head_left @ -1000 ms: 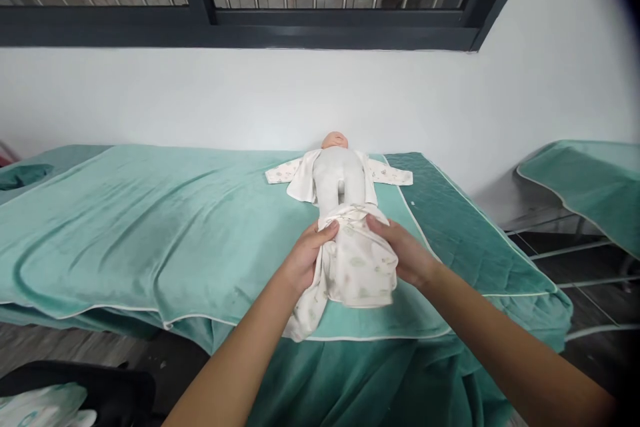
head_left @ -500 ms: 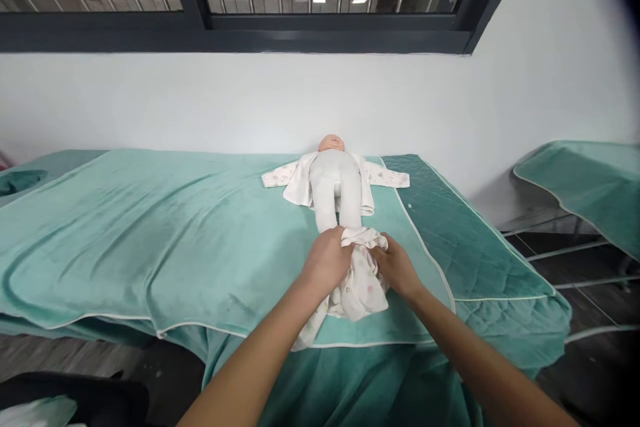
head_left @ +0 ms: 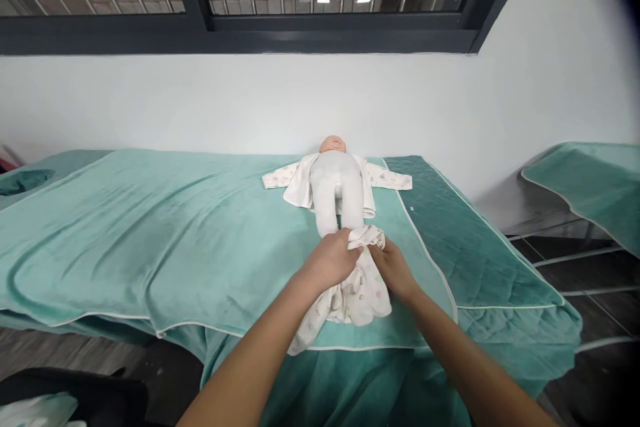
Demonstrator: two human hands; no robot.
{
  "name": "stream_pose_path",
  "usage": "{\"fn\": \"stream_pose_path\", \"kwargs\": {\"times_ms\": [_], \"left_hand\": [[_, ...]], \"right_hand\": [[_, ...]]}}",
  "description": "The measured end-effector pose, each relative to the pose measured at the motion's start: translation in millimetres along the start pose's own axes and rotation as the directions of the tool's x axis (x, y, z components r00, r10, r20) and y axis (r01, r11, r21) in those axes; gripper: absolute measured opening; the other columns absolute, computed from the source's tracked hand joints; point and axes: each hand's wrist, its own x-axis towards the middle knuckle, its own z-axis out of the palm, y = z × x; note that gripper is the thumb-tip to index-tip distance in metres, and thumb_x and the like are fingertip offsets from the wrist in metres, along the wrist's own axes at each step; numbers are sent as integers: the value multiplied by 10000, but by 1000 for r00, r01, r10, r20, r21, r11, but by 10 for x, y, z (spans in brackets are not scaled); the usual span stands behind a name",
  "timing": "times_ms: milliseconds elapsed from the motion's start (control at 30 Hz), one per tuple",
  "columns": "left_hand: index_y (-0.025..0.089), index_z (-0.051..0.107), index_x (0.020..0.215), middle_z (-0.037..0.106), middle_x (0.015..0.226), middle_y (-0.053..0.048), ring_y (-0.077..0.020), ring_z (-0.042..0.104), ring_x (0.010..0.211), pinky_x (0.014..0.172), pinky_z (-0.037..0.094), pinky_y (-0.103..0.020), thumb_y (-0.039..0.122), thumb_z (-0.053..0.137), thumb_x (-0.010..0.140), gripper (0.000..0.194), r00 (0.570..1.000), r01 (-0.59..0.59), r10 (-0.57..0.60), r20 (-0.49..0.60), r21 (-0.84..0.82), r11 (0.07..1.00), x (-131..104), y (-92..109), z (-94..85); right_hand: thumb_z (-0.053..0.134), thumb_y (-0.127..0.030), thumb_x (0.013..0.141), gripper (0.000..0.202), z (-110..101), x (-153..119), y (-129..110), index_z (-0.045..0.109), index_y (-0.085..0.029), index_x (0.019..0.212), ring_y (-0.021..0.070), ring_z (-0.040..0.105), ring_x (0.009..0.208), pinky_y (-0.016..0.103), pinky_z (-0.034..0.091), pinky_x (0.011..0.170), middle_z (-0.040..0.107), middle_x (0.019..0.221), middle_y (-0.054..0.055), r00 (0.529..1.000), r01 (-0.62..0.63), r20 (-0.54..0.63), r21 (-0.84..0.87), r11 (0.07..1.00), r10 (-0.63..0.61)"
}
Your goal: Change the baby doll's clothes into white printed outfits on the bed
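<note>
A baby doll lies on its back on the green blanket, head toward the wall, legs toward me. An open white jacket with patterned sleeves is spread under it, arms out to both sides. Just past the doll's feet, my left hand is closed on the bunched top of a small white patterned garment. My right hand grips the other side of that opening. The rest of the cloth hangs below my hands over the blanket. Some fingertips are hidden in the folds.
The green blanket covers a bed against the white wall, under a barred window. A quilted green mattress edge shows at right, beside a metal rack. A black container stands at lower left.
My left hand has shifted slightly right along the garment's gathered top. The garment's lower part hangs a little lower and looks more spread. The view has shifted slightly.
</note>
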Motion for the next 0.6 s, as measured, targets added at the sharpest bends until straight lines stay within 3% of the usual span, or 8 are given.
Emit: {"fn": "stream_pose_path", "kwargs": {"times_ms": [100, 200, 300, 367, 467, 600], "left_hand": [[210, 658, 1093, 693, 1102, -70, -253, 634, 1008, 827, 463, -321, 406, 608, 863, 306, 995, -18, 45, 92, -283, 959, -12, 53, -79], [187, 663, 1058, 689, 1040, -64, -211, 646, 915, 776, 480, -302, 434, 701, 803, 357, 978, 104, 21, 205, -576, 811, 32, 54, -147], [164, 662, 1017, 684, 956, -61, -182, 649, 836, 753, 493, -297, 401, 796, 718, 404, 971, 185, -7, 238, -736, 651, 159, -1, -190], [162, 660, 996, 678, 924, -54, -174, 648, 812, 755, 498, -305, 373, 819, 690, 405, 976, 191, -34, 215, -771, 607, 272, -46, -213], [164, 657, 973, 670, 899, -42, -172, 638, 788, 741, 491, -310, 374, 811, 686, 387, 984, 172, -78, 159, -756, 631, 439, -103, -240], [164, 651, 916, 651, 868, -20, -172, 606, 807, 737, 450, -281, 420, 761, 716, 344, 998, 60, -48, 36, -624, 779, 613, -142, -251]], "right_hand": [[619, -536, 828, 427, -9, -35, -50, 676, -199, 1084, 265, 649, 946, 373, 507, 833, 728, 1070, 83, 1000, -26, 9, 175, 984, 24], [621, -537, 824, 423, -4, -12, -81, 689, -201, 1071, 255, 648, 908, 359, 509, 801, 737, 1018, 71, 999, -21, -35, 229, 973, 30], [616, -489, 828, 403, 18, 96, -98, 679, -193, 1094, 250, 633, 930, 350, 500, 808, 726, 1062, 74, 995, 9, -98, 232, 973, 14], [602, -448, 825, 385, 28, 202, -95, 668, -184, 1097, 245, 622, 924, 350, 494, 810, 716, 1078, 77, 989, 5, -143, 221, 975, 27], [576, -403, 806, 333, 21, 371, -53, 665, -177, 1033, 238, 602, 893, 352, 480, 804, 711, 1015, 68, 975, -13, -218, 137, 990, 43], [537, -375, 805, 258, -6, 538, 9, 645, -185, 942, 227, 575, 868, 343, 459, 792, 692, 940, 47, 969, 7, -246, 41, 999, 3]]}}
